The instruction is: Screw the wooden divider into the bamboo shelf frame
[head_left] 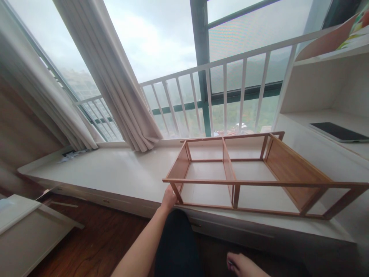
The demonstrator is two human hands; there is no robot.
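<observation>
At the far left of the frame we see a pale low cabinet top (17, 211) in the lower corner, above a dark wooden floor (95, 238). Above it, in the upper left, cream curtains (115, 88) hang down to a long white window ledge (115, 173) that runs across the middle of the frame. Behind the ledge, a white railing (207, 100) stands in front of large windows with a grey sky outside.

Just left of centre, low in the frame, our left hand (168, 198) reaches up from the bottom edge and closes its fingers around the near left corner post of a wooden shelf frame (235, 181). The frame lies on the ledge, its open slatted compartments facing up, and stretches from the centre to the right edge of the picture.

At the bottom, right of centre, our right hand (245, 265) shows only in part at the frame's edge, well apart from the wooden frame; we cannot tell whether it is open or closed.

At the upper right stands a white shelving unit (325, 84), with a dark tablet (338, 132) lying flat on one shelf.
</observation>
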